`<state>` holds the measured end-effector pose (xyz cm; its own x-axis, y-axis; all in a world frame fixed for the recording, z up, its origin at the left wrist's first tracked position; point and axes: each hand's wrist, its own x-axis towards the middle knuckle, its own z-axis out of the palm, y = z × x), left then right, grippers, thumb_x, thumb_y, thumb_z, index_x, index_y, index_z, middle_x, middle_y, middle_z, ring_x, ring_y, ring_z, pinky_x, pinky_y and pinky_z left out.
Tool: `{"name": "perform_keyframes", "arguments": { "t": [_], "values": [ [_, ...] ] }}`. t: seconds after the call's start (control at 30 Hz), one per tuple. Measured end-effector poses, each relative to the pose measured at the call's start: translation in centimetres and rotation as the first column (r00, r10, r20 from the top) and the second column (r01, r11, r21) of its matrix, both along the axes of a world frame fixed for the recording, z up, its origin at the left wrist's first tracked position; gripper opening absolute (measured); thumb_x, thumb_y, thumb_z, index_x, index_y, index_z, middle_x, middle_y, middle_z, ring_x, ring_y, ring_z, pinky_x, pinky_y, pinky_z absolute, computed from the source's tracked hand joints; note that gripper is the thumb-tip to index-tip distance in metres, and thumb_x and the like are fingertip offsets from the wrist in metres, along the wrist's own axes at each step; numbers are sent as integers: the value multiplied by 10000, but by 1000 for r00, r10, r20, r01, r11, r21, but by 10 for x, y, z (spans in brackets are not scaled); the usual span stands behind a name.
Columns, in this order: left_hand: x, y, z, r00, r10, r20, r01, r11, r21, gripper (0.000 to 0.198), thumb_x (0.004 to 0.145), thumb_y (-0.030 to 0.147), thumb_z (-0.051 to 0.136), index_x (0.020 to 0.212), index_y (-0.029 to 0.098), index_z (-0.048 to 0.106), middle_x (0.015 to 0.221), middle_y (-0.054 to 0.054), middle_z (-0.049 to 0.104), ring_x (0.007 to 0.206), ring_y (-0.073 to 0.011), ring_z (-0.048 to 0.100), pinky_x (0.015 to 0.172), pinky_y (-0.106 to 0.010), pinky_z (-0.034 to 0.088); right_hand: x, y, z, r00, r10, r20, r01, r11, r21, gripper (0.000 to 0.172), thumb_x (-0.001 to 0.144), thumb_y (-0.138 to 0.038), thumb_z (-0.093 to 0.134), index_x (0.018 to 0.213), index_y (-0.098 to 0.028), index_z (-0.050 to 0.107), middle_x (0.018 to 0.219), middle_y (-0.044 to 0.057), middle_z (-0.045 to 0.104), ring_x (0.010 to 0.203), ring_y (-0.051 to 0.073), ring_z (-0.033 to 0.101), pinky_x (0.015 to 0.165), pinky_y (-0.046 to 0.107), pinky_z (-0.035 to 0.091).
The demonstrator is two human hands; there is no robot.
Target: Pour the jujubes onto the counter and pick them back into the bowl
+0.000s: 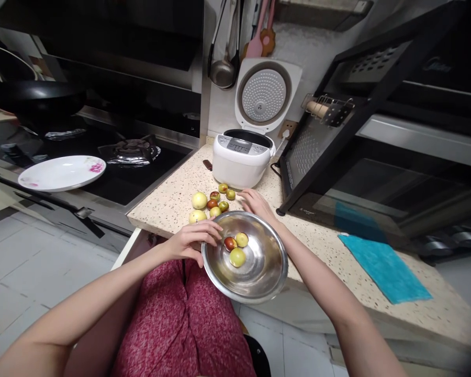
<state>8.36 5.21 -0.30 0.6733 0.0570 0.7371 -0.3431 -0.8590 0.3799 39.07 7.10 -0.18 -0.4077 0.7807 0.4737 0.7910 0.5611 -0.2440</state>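
Note:
A shiny metal bowl (pixel 262 280) is tilted over the counter's front edge, with several green and red-brown fruits (pixel 237 256) that look like jujubes inside. My left hand (pixel 198 238) grips its left rim, fingers over the edge and thumb underneath. Beyond the far rim, my right hand (pixel 257 207) is stretched out low over the counter, its fingers extended beside a loose cluster of the same fruits (pixel 212 203). Part of that hand's wrist side lies close behind the bowl; whether it touches the rim is unclear.
A white rice cooker (pixel 239 165) stands behind the fruits with its lid raised. At left, a flowered plate (pixel 63 173) rests by the stove (pixel 129 152) and a wok (pixel 35 97). A black oven (pixel 377 178) and a blue cloth (pixel 388 269) occupy the right.

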Motion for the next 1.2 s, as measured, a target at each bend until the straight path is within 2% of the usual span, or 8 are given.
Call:
{"name": "perform_keyframes", "arguments": {
  "t": [0.17,0.27,0.4,0.47,0.7,0.87,1.03,1.2],
  "values": [
    [-1,0,0,1000,5,-22,-5,1000,-5,447,887,530,672,1053,116,702,1065,-155,730,1182,-281,655,1058,-492,541,-4,2,0,996,90,-9,-90,995,-40,564,1022,-267,461,1571,-290,332,1603,89,401,1507,261,336,1213,538,333],
    [-1,1,-3,1000,0,-23,0,1000,-6,454,890,534,667,1072,119,700,1082,-159,728,1198,-283,647,1067,-500,537,-8,3,-1,987,154,46,-149,984,-100,559,1029,-304,472,1569,-265,337,1630,101,358,1542,274,258,1209,538,332],
    [-1,2,-4,1000,8,-22,-8,1000,-8,467,891,550,656,1083,126,702,1087,-158,730,1209,-283,644,1062,-503,543,-9,-2,5,997,54,53,-52,998,-33,406,1016,-221,464,1416,-223,535,1455,137,545,1391,288,469,1113,518,448],
    [-2,2,-5,1000,14,-20,-14,1000,-6,474,893,557,650,1078,125,705,1078,-157,733,1201,-280,649,1063,-502,542,-10,-5,6,1000,12,23,-13,1000,7,402,1007,-193,460,1399,-228,544,1407,137,566,1309,277,528,1063,502,489],
    [-2,3,-6,1000,15,-26,-14,1000,16,479,906,561,634,1072,116,699,1071,-161,730,1196,-279,647,1069,-503,532,-3,-2,-6,996,42,-78,-48,996,-81,380,1030,-281,463,1389,-201,554,1391,163,562,1289,271,561,1087,477,478],
    [-2,1,-2,1000,13,-27,-12,1000,10,446,904,531,659,1063,116,695,1070,-154,732,1190,-277,647,1052,-487,541,10,-5,-2,985,-23,-170,3,993,-117,497,940,-362,645,1397,-193,550,1303,157,591,1232,302,573,1069,505,470],
    [-3,2,-1,999,3,-38,-2,1000,12,437,899,522,671,1073,122,696,1072,-154,735,1190,-282,650,1055,-500,541,16,-13,10,975,-90,-202,52,982,-183,294,951,-317,612,1201,-182,689,1102,117,659,1020,259,640,946,442,521],
    [-3,2,-1,999,4,-45,-4,1000,3,434,899,517,673,1082,124,694,1077,-154,731,1196,-284,649,1039,-499,553,9,-16,12,965,-69,-252,18,980,-199,239,871,-255,684,1100,-187,693,1042,90,691,927,238,650,865,402,530]
  ]
}}
